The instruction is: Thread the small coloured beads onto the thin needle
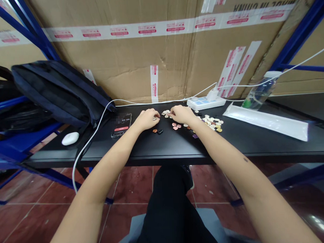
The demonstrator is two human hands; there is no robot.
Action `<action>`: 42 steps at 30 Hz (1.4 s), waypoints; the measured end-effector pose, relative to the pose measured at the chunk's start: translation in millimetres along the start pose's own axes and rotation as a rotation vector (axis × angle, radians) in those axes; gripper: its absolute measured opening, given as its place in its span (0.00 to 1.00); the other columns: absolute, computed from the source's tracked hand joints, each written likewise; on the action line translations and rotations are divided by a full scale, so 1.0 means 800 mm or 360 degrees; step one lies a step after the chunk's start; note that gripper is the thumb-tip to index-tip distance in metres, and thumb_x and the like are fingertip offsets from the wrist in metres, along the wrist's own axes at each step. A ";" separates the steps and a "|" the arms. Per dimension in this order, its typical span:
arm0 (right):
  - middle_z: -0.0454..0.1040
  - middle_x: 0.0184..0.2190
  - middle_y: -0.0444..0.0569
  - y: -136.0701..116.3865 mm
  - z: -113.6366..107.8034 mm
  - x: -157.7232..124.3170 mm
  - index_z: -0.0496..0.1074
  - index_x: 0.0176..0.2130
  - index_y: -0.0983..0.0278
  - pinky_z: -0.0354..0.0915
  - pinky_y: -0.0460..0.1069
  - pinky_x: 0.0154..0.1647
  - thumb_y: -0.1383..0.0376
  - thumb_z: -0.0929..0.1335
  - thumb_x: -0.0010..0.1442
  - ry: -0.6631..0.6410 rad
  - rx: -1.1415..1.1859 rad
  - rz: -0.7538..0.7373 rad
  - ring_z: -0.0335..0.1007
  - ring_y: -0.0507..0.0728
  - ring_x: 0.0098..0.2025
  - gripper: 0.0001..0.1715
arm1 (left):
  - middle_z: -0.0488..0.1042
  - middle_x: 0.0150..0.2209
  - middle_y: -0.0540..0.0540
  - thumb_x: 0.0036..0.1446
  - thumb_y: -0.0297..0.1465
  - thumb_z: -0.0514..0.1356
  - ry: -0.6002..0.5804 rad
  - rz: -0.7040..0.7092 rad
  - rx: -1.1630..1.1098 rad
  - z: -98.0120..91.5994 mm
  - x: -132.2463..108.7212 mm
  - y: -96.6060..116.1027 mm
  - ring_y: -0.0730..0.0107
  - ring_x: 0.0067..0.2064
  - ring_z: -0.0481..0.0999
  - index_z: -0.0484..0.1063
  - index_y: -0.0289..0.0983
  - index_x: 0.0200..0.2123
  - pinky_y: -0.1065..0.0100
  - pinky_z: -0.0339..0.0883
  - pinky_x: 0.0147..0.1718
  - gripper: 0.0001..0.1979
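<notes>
My left hand [147, 119] rests over the black tabletop with its fingers curled round a small pale button-like piece [154, 118]. Just in front of it lie a brown piece [155, 131] and a black piece [160, 132]. My right hand [181, 113] has its fingertips pinched together beside a small group of cream pieces [166, 113]; what they hold, if anything, is too small to make out. Several pink pieces [175, 126] lie below that hand. A larger mixed heap of cream, yellow and brown pieces [211, 121] spreads to its right, partly hidden by my forearm.
A phone [122, 125], a white earphone case [70, 139] and a dark backpack [60, 89] are on the left. Behind runs a white cable [140, 103] to a power strip [206, 103]. A white plastic packet [267, 121] and a clear bottle [260, 91] stand right.
</notes>
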State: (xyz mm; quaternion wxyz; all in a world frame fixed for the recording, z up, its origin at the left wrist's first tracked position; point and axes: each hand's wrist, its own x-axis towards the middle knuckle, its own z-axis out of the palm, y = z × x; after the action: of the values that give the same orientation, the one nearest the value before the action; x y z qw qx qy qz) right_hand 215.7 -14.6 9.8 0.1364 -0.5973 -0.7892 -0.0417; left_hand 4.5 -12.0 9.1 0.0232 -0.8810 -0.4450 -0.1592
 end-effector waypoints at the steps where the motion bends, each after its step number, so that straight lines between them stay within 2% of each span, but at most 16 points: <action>1: 0.82 0.43 0.58 0.000 0.000 0.000 0.81 0.42 0.63 0.66 0.53 0.40 0.55 0.65 0.70 0.0011 0.0040 0.0004 0.79 0.65 0.45 0.19 | 0.79 0.49 0.42 0.63 0.31 0.58 0.0010 0.0007 -0.0008 0.000 0.000 0.000 0.53 0.54 0.76 0.79 0.37 0.44 0.54 0.65 0.54 0.11; 5: 0.83 0.41 0.55 0.002 0.004 0.002 0.81 0.39 0.62 0.66 0.52 0.40 0.52 0.67 0.68 0.0096 0.0294 -0.0045 0.78 0.63 0.43 0.19 | 0.79 0.48 0.43 0.63 0.31 0.58 0.0046 0.0062 -0.0065 0.000 0.000 -0.001 0.56 0.52 0.77 0.79 0.38 0.43 0.57 0.67 0.52 0.10; 10: 0.82 0.33 0.51 0.006 0.012 0.010 0.79 0.31 0.64 0.66 0.50 0.40 0.58 0.69 0.66 0.0157 0.0734 -0.0220 0.76 0.58 0.37 0.16 | 0.80 0.45 0.43 0.64 0.31 0.60 0.0105 0.0164 -0.0209 0.004 0.003 -0.004 0.60 0.47 0.79 0.78 0.38 0.42 0.61 0.69 0.49 0.08; 13: 0.80 0.28 0.51 0.007 0.013 0.014 0.77 0.28 0.65 0.68 0.50 0.42 0.61 0.68 0.65 0.0143 0.0998 -0.0335 0.75 0.56 0.34 0.17 | 0.81 0.43 0.43 0.64 0.33 0.61 0.0173 0.0208 -0.0313 0.007 0.005 -0.006 0.61 0.45 0.79 0.78 0.37 0.42 0.63 0.70 0.47 0.07; 19: 0.82 0.32 0.54 0.005 0.012 0.014 0.79 0.32 0.67 0.71 0.51 0.46 0.63 0.71 0.62 -0.0026 0.1382 -0.0349 0.78 0.56 0.36 0.10 | 0.81 0.42 0.43 0.63 0.31 0.63 0.0194 0.0267 -0.0435 0.010 0.008 -0.009 0.63 0.44 0.79 0.79 0.36 0.44 0.64 0.70 0.46 0.08; 24: 0.83 0.33 0.55 0.004 0.014 0.013 0.80 0.33 0.66 0.72 0.51 0.44 0.63 0.73 0.58 -0.0090 0.1463 -0.0288 0.78 0.57 0.37 0.08 | 0.81 0.42 0.43 0.65 0.32 0.61 0.0181 0.0219 -0.0408 0.008 0.008 -0.007 0.63 0.43 0.79 0.80 0.37 0.43 0.64 0.70 0.45 0.08; 34: 0.82 0.31 0.53 0.002 0.006 0.009 0.80 0.30 0.67 0.68 0.48 0.36 0.59 0.71 0.58 -0.0117 0.1419 -0.0328 0.74 0.54 0.31 0.13 | 0.81 0.41 0.42 0.66 0.32 0.60 0.0200 0.0180 -0.0366 0.008 0.008 -0.006 0.62 0.42 0.79 0.78 0.36 0.39 0.64 0.70 0.44 0.07; 39: 0.82 0.32 0.53 0.001 0.008 0.010 0.79 0.30 0.67 0.68 0.48 0.37 0.59 0.72 0.56 -0.0143 0.1475 -0.0333 0.75 0.54 0.34 0.12 | 0.81 0.39 0.43 0.66 0.33 0.60 0.0225 0.0188 -0.0371 0.007 0.006 -0.005 0.62 0.40 0.79 0.78 0.36 0.38 0.64 0.70 0.43 0.08; 42: 0.82 0.32 0.53 -0.001 0.007 0.009 0.79 0.32 0.67 0.68 0.47 0.34 0.60 0.73 0.56 -0.0159 0.1540 -0.0280 0.75 0.54 0.33 0.11 | 0.81 0.38 0.43 0.65 0.33 0.60 0.0239 0.0168 -0.0372 0.005 0.005 -0.003 0.63 0.39 0.79 0.78 0.36 0.37 0.64 0.70 0.42 0.08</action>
State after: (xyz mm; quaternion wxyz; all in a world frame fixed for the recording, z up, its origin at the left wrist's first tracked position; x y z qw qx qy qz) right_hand 211.9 -6.9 6.1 0.3562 -0.3980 -0.7711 0.3467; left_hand 5.8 -6.7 6.6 -0.0378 -0.8855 -0.3735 -0.2740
